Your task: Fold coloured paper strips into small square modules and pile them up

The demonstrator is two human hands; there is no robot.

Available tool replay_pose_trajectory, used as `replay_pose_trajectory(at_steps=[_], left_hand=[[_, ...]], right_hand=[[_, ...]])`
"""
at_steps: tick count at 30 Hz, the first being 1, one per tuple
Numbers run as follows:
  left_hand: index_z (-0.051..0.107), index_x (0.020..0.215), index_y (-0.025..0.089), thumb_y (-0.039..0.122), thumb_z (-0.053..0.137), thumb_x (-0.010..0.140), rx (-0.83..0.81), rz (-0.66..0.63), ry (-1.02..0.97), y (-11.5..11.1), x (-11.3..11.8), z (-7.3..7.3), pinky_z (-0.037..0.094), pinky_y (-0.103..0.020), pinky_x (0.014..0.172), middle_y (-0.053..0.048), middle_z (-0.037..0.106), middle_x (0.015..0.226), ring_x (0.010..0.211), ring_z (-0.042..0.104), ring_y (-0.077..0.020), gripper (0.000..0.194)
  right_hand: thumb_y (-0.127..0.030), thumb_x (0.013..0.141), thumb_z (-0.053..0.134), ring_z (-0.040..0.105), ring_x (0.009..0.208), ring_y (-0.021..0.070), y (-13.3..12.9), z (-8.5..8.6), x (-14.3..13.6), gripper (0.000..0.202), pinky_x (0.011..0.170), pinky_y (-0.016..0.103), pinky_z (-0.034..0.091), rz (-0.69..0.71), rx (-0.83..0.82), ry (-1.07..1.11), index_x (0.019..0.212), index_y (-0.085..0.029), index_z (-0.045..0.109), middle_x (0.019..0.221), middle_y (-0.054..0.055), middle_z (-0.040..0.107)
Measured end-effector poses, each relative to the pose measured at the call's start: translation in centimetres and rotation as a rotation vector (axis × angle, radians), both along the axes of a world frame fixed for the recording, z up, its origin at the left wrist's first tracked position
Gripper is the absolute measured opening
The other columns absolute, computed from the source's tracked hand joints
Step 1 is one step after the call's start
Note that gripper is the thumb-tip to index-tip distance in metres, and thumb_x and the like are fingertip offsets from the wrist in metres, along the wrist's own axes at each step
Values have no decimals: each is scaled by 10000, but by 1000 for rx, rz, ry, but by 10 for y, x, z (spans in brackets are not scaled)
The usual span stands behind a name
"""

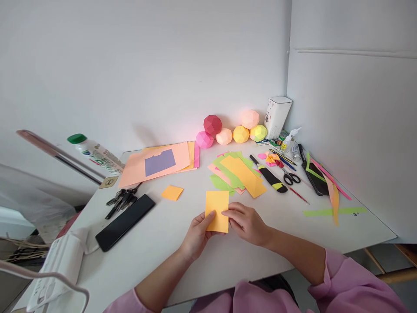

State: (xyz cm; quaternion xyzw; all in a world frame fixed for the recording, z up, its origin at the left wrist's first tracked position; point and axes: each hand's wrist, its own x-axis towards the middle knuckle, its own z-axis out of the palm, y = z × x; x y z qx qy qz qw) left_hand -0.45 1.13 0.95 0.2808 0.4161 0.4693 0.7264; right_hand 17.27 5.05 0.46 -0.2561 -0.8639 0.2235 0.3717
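An orange-yellow rectangle of paper [217, 204] stands upright above the near middle of the table. My left hand [197, 234] grips its lower left, thumb across the front and fingers behind. At the right edge, my right hand [248, 224] pinches the same paper, with a fingertip on its front; the fingers behind it are partly hidden. To the left lies a small folded orange paper [172, 192]. Just beyond my hands is a loose pile of green, pink and orange paper pieces [243, 171].
Faceted paper balls [224, 136] line the wall. Coloured sheets [133, 169], keys [122, 201] and a black phone [125, 222] lie left. A cutter knife [272, 178], scissors [291, 178], glue bottle [288, 140] and green strip [321, 213] lie right. A white power strip [61, 265] sits at the left edge.
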Motion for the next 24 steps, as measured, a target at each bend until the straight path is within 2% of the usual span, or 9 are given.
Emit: replay_pose_trajectory(at_steps=[3,7,11,17,19,21,24], left_hand=[[641,896,81,331,576,783,-31,-29,-18,-1,-1,-1,485,-327,689,-119,671,871,806,616,-223,282],[613,1018,95,357,534,799,-63,-65,-103,-1,-3,0,461,-341,736,-127,656,978,867,606,-247,351],[552,1154,135,391,495,821,-107,-82,-222,-1,-4,4,454,-364,771,-138,613,1111,959,586,-277,424],[554,1118,211,335,457,858,-130,8,-344,1,-5,5,447,-388,846,-79,508,1289,1120,502,-268,303],[551,1118,193,326,446,867,-120,10,-356,1,-5,4,438,-392,873,-93,529,1261,1122,503,-268,304],[540,1134,181,329,438,872,-108,8,-377,2,-4,1,423,-399,903,-105,553,1224,1117,510,-270,318],[519,1162,177,339,430,874,-105,-9,-397,2,-3,-1,412,-407,925,-114,576,1180,1106,521,-272,343]], right_hand=[[-69,824,407,540,703,125,1,0,0,255,599,240,467,8,68,6,962,-175,594,837,66,581],[-130,854,449,562,738,124,1,4,0,169,651,235,490,104,-16,111,911,-163,605,815,64,586],[-167,866,459,568,779,131,0,6,-2,149,700,248,497,217,-62,107,871,-161,607,803,65,594],[-134,837,467,544,785,138,-2,-2,-4,132,663,244,495,181,12,50,863,-157,594,771,59,541],[-103,799,483,539,825,155,-2,-3,-3,153,676,269,495,91,123,18,879,-164,598,811,70,530],[-85,767,494,519,960,199,-3,-1,-3,219,765,342,486,5,259,-27,937,-178,597,920,97,538],[-93,757,477,355,1222,268,-5,2,-3,365,941,466,385,33,384,-151,1109,-168,538,1213,139,478]])
